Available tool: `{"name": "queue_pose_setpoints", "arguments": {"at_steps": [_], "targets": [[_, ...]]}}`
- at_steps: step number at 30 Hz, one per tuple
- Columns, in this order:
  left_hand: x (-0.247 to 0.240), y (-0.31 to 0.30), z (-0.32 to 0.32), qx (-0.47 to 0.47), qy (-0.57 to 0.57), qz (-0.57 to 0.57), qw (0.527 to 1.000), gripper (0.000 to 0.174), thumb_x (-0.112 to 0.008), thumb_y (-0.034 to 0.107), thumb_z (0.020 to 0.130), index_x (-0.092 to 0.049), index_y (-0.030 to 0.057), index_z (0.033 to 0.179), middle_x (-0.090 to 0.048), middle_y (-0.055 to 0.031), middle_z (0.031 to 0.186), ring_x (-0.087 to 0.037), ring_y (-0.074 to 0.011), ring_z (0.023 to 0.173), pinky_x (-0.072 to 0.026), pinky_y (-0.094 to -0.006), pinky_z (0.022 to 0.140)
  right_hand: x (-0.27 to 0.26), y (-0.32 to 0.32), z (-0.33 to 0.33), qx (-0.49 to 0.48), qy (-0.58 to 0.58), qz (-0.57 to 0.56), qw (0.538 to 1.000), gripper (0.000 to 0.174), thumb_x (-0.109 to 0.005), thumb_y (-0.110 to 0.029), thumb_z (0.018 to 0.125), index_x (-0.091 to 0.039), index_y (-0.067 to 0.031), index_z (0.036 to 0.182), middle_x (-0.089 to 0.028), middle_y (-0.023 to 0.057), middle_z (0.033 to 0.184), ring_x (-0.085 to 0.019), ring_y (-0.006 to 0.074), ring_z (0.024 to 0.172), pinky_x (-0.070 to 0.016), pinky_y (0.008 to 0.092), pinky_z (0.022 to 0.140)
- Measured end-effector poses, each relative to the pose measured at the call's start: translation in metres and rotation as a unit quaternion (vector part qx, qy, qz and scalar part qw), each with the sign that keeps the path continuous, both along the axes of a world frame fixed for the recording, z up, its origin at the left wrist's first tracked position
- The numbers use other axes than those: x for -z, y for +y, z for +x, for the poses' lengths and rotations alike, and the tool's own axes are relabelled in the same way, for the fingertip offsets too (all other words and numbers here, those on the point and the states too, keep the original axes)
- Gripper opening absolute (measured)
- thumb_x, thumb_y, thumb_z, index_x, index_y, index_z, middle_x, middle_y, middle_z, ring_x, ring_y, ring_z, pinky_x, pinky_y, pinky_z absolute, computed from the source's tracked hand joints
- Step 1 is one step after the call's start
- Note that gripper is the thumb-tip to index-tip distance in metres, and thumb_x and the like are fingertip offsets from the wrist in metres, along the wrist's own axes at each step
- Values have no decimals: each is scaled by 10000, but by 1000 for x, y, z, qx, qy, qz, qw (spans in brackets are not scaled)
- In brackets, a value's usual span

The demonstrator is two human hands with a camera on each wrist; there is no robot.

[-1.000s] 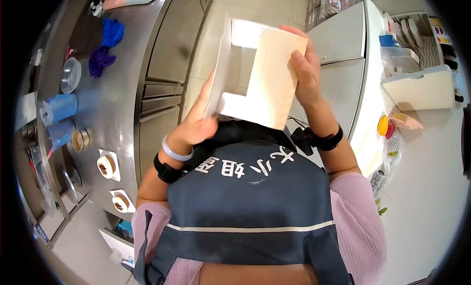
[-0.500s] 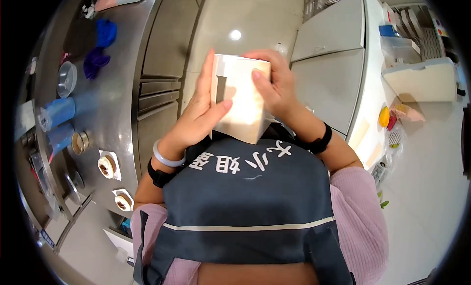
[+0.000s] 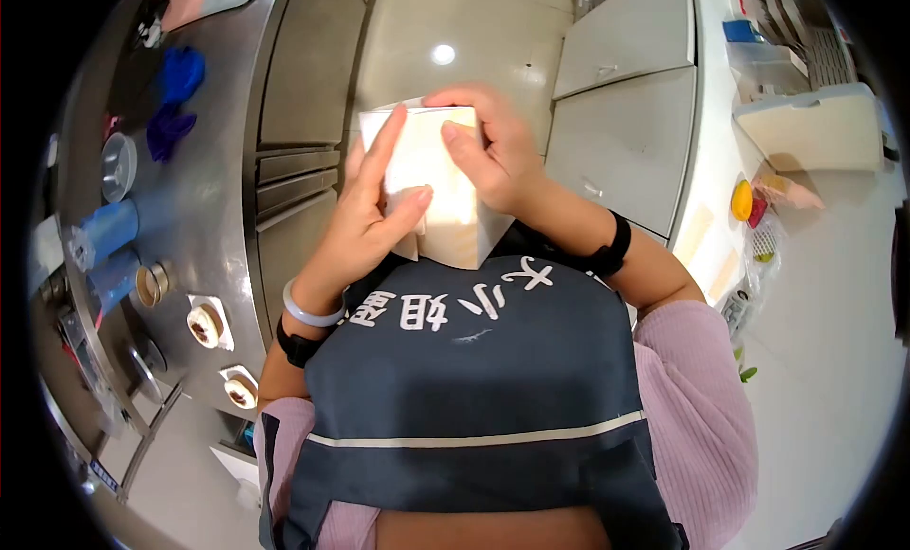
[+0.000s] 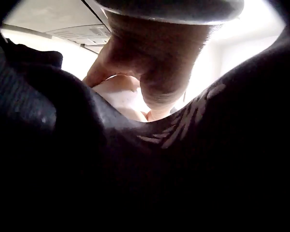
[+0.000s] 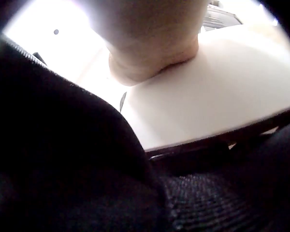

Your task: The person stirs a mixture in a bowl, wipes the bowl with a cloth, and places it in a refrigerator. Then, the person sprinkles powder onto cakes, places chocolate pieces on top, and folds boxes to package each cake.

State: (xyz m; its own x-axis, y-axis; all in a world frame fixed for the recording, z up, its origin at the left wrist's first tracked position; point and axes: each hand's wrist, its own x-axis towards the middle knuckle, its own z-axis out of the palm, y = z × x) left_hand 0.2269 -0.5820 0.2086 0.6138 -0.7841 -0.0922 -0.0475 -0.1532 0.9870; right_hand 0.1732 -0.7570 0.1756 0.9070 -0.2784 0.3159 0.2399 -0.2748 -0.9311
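A white and cream cardboard box (image 3: pixel 445 209) is held in front of the dark apron, with bright light on its face. From its left side the left hand (image 3: pixel 370 204) holds it, thumb laid across the front and fingers reaching up along the side. Opposite, the right hand (image 3: pixel 493 157) grips the upper right edge, thumb on the front and fingers over the back. Part of the box's pale surface (image 4: pixel 118 99) shows below the left hand in the left wrist view. A pale flat panel (image 5: pixel 217 92) meets the right hand in the right wrist view.
On the steel counter (image 3: pixel 213 223) at left lie two small round cakes (image 3: pixel 204 325) on white cards, a metal ring (image 3: pixel 152 285), a clear bowl (image 3: pixel 118 166) and blue cloths (image 3: pixel 180 73). White cabinet doors (image 3: pixel 621 133) stand at right, with a cream bin (image 3: pixel 806 133) beyond.
The opening in the cardboard has gone from view as its panels came together into a box shape. Both hands moved closer together, and the box shifted left.
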Motion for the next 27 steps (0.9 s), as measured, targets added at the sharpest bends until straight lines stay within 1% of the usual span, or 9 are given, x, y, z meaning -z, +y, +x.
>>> {"name": "queue_pose_setpoints", "arguments": {"at_steps": [5,9,13,15,20,24,25,26,27], "targets": [[4,2,1,-11,-51,4,999,698,-564,95,811,-246,62,1432,-283,-174,1374,-340,-275,1248,-273,-349,1044,7,0,-2,12,14,28,999,223,-591,-91,786,-591,-66,1008,-603,94,911,-542,242,755,-414,344,685],[3,7,2,2,-40,-14,999,663,-510,68,795,-287,56,1419,-275,-203,1410,-298,-296,1296,-244,-357,1061,2,-4,-5,-16,48,68,996,209,-587,-83,801,-594,-70,1010,-596,87,928,-531,197,731,-414,307,633],[4,10,1,17,-28,-16,999,644,-495,57,804,-297,59,1417,-269,-205,1415,-284,-300,1308,-233,-357,1067,1,-3,-10,-18,68,88,994,219,-585,-90,799,-591,-72,1017,-594,84,931,-532,214,745,-414,323,666],[3,8,2,20,-35,-16,999,635,-489,56,812,-298,61,1418,-262,-203,1416,-284,-303,1306,-226,-358,1071,1,-6,-8,-2,47,7,999,218,-579,-91,795,-585,-67,1011,-597,86,923,-547,242,780,-414,347,713],[-8,4,2,66,-51,53,995,646,-544,199,880,-240,103,1442,-252,-191,1393,-323,-314,1262,-365,-364,996,1,-7,-10,1,29,7,1000,216,-559,-74,787,-569,-62,1002,-597,93,926,-555,270,807,-404,365,759],[-9,2,6,93,-46,66,992,690,-592,268,868,-239,111,1441,-259,-198,1378,-359,-320,1229,-415,-359,952,1,-11,-12,-6,3,9,1000,213,-545,-64,785,-563,-60,997,-595,98,932,-559,273,806,-402,367,757],[-6,-1,4,84,-42,77,993,730,-608,272,859,-214,77,1442,-245,-212,1406,-314,-309,1276,-337,-362,1004,-1,-13,-14,-10,2,9,1000,213,-545,-64,785,-563,-60,997,-595,98,932,-559,273,806,-402,367,757],[-2,-4,2,74,-38,89,993,772,-624,277,850,-190,43,1443,-231,-225,1434,-270,-297,1324,-259,-365,1055,-2,-14,-16,-7,-1,-51,999,214,-549,-65,786,-562,-56,999,-595,101,934,-558,269,812,-401,357,753],[5,-6,0,69,-39,90,993,772,-624,277,850,-190,43,1443,-231,-225,1434,-270,-297,1324,-259,-365,1055,-3,-15,-16,-3,-4,-111,994,216,-553,-66,786,-562,-52,1001,-596,103,937,-556,265,817,-401,347,749]]}}
